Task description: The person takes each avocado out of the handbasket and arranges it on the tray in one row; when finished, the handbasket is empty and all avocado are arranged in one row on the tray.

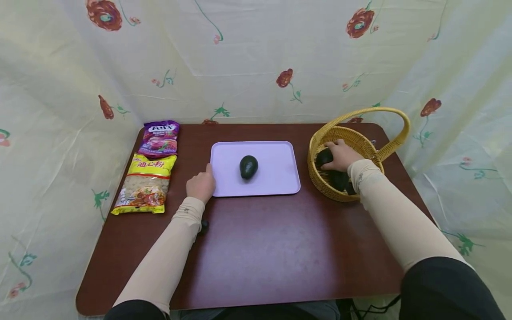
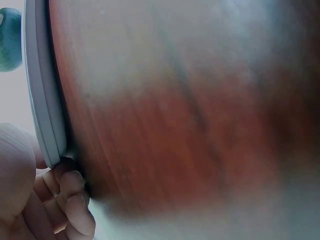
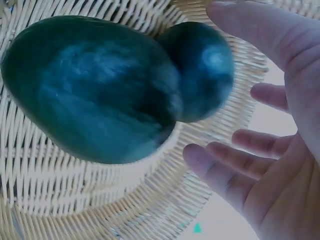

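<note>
On the lilac tray (image 1: 276, 169) lies one dark green avocado (image 1: 249, 167). My left hand (image 1: 201, 184) grips the tray's left edge. In the left wrist view its thumb is by the rim, and the other fingers (image 2: 80, 215) curl at the tray's outer side. Over at the right, my right hand (image 1: 342, 155) reaches into a wicker basket (image 1: 326, 189). Its thumb and fingers are spread around an avocado (image 3: 205, 70), with gaps visible between them and it. A second avocado (image 3: 95, 90) lies closer to the wrist camera, partly covering the first.
A purple candy bag (image 1: 160, 140) lies at the table's back left, with a yellow pasta bag (image 1: 146, 184) in front. The basket's tall handle (image 1: 400, 138) arches above its rim. Beside my left wrist shows a small dark round thing (image 1: 205, 226). A flowered cloth (image 1: 248, 66) hangs behind the brown table (image 1: 272, 249).
</note>
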